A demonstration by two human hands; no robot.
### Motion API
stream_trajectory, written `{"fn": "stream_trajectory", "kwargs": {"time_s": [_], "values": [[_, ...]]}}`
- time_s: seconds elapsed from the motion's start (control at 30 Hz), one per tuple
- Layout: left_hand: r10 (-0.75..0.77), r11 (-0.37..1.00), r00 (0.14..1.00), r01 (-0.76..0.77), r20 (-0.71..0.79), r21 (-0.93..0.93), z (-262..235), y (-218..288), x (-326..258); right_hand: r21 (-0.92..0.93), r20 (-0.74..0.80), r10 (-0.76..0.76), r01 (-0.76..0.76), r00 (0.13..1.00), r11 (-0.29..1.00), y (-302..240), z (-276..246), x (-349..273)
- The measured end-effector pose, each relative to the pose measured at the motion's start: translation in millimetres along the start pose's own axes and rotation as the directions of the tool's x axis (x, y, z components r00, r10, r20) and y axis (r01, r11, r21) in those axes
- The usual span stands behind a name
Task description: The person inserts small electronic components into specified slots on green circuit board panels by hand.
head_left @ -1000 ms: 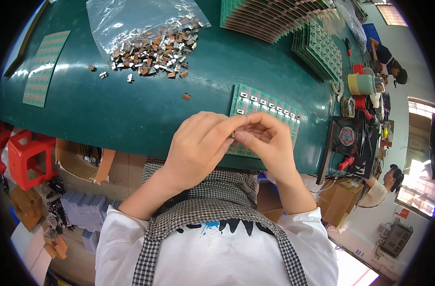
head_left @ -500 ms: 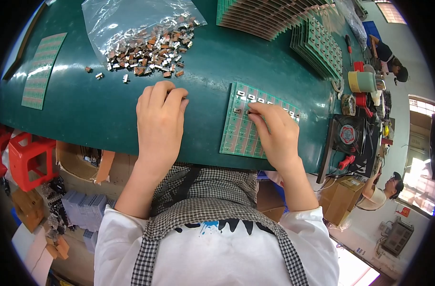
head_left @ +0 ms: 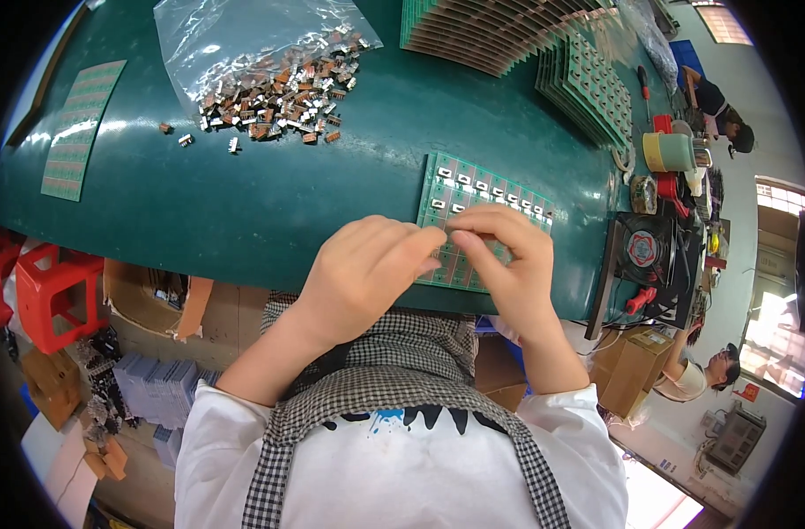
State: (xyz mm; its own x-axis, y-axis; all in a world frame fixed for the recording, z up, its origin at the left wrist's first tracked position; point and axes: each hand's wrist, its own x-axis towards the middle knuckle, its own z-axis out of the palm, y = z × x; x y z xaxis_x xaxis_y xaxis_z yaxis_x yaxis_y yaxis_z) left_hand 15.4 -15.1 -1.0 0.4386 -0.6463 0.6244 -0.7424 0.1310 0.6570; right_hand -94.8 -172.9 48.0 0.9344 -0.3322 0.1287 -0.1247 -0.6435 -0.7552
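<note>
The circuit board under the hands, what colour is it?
Green, with small pale components seated along its top rows; the circuit board shows best in the head view.

A dark green workbench (head_left: 244, 203) carries a green circuit panel (head_left: 473, 189) near its front edge. Further back lies a clear plastic bag (head_left: 235, 44) spilling small metal-and-brown components (head_left: 275, 93), with fanned green boards (head_left: 508, 35) at the back and a pale green sheet (head_left: 76, 128) far left.

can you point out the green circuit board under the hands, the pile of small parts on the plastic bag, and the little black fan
green circuit board (head_left: 473, 189): head view, on its upper part with the seated parts
pile of small parts (head_left: 279, 97): head view, middle of the heap
black fan (head_left: 642, 249): head view, on its round hub
</note>
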Motion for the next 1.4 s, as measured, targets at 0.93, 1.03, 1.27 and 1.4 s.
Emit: {"fn": "stream_trajectory", "kwargs": {"time_s": [0.93,1.03,1.27,1.4], "values": [[-0.337,0.770,0.941,0.256,0.032,0.584,-24,-27,22,-0.325,-0.125,-0.160,0.112,0.979,0.939,37,-8,-1],[-0.332,0.789,0.943,0.269,0.014,0.553,-25,-26,21,-0.339,-0.107,-0.167,0.121,0.980,0.933,36,-9,0],[-0.260,0.838,0.965,0.245,-0.038,0.488,-24,-29,18,-0.370,-0.049,-0.204,0.172,0.978,0.913,36,-10,-1],[-0.241,0.934,0.970,0.233,-0.004,0.269,-20,-14,19,-0.407,-0.058,-0.198,0.158,0.978,0.900,28,-9,-2]]}}
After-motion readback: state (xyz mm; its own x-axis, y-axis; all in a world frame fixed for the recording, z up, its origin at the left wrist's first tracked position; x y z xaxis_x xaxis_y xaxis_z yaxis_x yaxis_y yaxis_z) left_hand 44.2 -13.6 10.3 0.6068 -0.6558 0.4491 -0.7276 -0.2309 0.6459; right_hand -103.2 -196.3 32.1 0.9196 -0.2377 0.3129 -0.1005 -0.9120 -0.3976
